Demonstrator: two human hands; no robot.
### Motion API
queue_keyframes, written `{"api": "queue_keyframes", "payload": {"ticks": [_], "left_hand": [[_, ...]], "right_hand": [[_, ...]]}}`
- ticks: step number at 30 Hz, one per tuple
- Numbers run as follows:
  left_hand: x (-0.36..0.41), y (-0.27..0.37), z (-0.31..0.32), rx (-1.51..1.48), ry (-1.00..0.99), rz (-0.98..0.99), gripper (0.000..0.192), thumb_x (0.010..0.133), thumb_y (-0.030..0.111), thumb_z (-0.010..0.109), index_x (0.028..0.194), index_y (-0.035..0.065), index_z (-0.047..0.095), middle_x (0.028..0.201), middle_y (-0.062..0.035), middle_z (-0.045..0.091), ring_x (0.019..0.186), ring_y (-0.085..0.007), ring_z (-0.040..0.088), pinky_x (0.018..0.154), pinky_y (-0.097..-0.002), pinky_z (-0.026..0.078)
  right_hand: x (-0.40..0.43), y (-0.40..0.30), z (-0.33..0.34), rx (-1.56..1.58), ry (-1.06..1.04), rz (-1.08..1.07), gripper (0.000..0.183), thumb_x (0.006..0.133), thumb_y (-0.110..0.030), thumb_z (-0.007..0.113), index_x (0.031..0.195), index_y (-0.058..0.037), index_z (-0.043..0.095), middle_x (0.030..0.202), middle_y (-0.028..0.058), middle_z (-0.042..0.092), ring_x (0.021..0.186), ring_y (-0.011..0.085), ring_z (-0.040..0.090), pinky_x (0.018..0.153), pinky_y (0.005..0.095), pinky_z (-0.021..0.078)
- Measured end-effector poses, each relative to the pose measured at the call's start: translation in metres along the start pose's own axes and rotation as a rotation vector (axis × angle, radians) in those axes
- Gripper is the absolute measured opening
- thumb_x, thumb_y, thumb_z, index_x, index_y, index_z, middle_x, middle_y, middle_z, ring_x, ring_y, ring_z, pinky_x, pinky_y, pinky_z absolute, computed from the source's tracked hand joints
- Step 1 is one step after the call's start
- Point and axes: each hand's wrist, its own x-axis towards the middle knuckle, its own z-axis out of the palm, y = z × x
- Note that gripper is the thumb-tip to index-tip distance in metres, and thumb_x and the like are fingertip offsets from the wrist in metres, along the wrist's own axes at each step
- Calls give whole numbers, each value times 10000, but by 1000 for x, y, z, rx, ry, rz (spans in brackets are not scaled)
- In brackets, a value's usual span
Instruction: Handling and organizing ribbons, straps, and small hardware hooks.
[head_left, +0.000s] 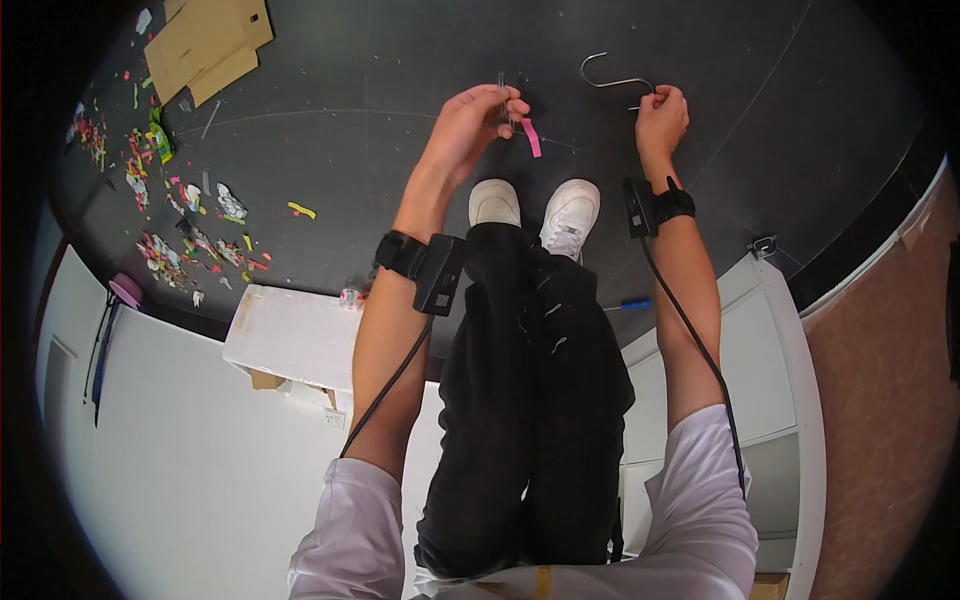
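Note:
My left hand (480, 112) pinches a thin transparent piece (501, 79) over the dark floor; its full shape is hidden by my fingers. A short pink strip (532, 139) shows just right of these fingertips, and I cannot tell whether it touches them or lies on the floor. Level with it on the right, my right hand (663, 120) grips one end of a metal S-hook (615, 83). The hook's other curve points up and left, away from my fingers. A gap separates the two hands, beyond my white shoes (496, 202).
Flattened cardboard (210, 49) lies at the upper left, above scattered colourful scraps (161, 259). A white bench (292, 330) stands left of my legs. Near my right leg is a blue-handled tool (636, 305), beside a white cabinet (735, 352). Cables run along both forearms from strapped-on black devices.

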Motion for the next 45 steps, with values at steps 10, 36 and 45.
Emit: {"api": "queue_keyframes", "payload": {"ticks": [10, 36, 45], "left_hand": [[-53, 35, 26, 14, 62, -12, 189, 927, 155, 472, 1033, 23, 556, 941, -91, 640, 893, -143, 568, 727, -283, 434], [-302, 163, 137, -124, -163, 222, 256, 950, 214, 456, 1005, 5, 595, 955, -132, 655, 931, -191, 607, 774, -328, 467], [-371, 174, 149, -57, -248, 260, 179, 924, 179, 553, 1010, 32, 605, 946, -75, 648, 931, -161, 603, 772, -287, 455]], "right_hand": [[-35, -52, -50, 82, -171, 36, 186, 747, -111, 640, 904, -13, 651, 814, 143, 646, 759, 306, 641, 710, 389, 506], [-115, -269, -304, 1044, -709, 275, 169, 825, -5, 611, 977, 68, 619, 822, 67, 626, 672, 124, 597, 641, 262, 520], [-140, -302, -334, 923, -697, 116, 156, 832, -36, 612, 961, 51, 620, 770, 57, 637, 641, 117, 602, 611, 249, 507]]}}
